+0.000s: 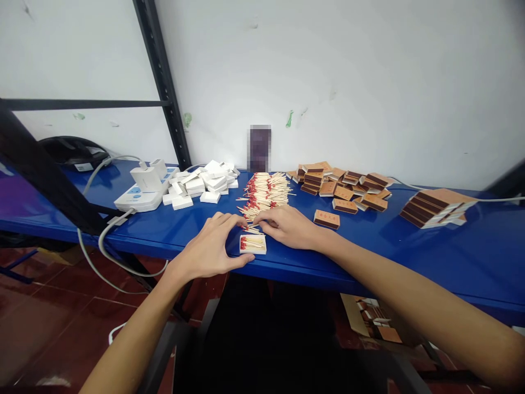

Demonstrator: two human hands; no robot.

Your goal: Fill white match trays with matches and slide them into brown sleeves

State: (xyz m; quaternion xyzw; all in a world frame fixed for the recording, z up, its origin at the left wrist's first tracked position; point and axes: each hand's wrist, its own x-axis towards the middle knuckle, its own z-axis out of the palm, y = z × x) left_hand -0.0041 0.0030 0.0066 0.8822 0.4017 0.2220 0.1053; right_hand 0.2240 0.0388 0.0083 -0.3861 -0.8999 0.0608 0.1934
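Observation:
A small white matchbox tray (253,252) lies near the table's front edge, partly filled with red-tipped matches (254,242). My left hand (211,246) curves around its left side, thumb and fingers apart, the thumb by the near edge and the fingertips at the loose matches behind. From the right, my right hand (289,225) has its thumb and forefinger drawn together at the near end of the match pile (267,191). A few matches lie between both hands' fingertips; exactly which ones the right fingers grip is partly hidden.
White trays (205,183) are heaped at the left, beside a power strip (141,198) with cables. Brown matchbox sleeves (344,189) lie scattered at the right, near stacked matchboxes (437,207). A black shelf post (164,82) rises at the left; a carton (371,317) sits below the table.

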